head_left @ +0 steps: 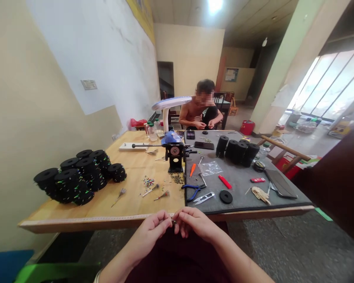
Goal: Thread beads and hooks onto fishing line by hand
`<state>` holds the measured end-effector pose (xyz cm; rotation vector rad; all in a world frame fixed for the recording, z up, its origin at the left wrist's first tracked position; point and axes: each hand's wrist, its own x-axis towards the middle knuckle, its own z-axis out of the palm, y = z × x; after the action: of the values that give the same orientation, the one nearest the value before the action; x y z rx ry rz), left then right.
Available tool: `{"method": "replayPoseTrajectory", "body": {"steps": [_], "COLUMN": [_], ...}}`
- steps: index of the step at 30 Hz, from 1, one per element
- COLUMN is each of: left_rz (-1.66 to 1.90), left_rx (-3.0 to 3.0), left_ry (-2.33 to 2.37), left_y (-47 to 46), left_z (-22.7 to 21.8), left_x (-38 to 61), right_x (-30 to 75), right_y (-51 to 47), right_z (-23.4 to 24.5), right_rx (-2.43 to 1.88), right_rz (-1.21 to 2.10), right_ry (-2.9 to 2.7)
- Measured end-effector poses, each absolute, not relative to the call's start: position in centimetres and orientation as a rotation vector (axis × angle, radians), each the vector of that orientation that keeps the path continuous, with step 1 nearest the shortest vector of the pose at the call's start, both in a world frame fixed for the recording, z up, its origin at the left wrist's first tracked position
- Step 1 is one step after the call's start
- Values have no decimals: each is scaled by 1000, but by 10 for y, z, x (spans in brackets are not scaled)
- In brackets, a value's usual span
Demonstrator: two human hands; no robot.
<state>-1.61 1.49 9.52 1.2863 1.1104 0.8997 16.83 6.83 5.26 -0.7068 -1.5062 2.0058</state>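
My left hand [157, 227] and my right hand [191, 222] meet at the front edge of the table, fingers pinched together. Between the fingertips is something small and dark, too tiny to name. Just beyond my hands lie blue-handled pliers [193, 190], thread snips [204, 198] and a black foam disc [225, 196]. A black metal vise [175, 157] stands at the table's middle, with a pile of small brassy pieces [177, 178] at its foot. Small coloured beads [149, 181] and fine-tipped tools [151, 190] are spread on the wood to the left.
Stacked black foam rolls [76, 173] with coloured bits stand at left; plain black rolls [237, 151] stand at right. A white lamp [171, 103] rises behind the vise. Across the table sits another person [202, 108], hands together. A red lighter [224, 182] and phone [204, 146] lie on the grey mat.
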Motion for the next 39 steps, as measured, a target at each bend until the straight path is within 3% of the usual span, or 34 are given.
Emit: {"method": "replayPoseTrajectory", "body": {"steps": [11, 39], "left_rz": [872, 939], "left_rx": [930, 751], "left_ry": [959, 735], "left_y": [15, 18], "left_z": [122, 125], "left_x": [-4, 0], "right_x": [203, 208], "right_y": [57, 49], "right_z": [60, 56], "right_rx": [-763, -886], "right_rz": [1879, 1658], "right_ry": [-1493, -1473]}}
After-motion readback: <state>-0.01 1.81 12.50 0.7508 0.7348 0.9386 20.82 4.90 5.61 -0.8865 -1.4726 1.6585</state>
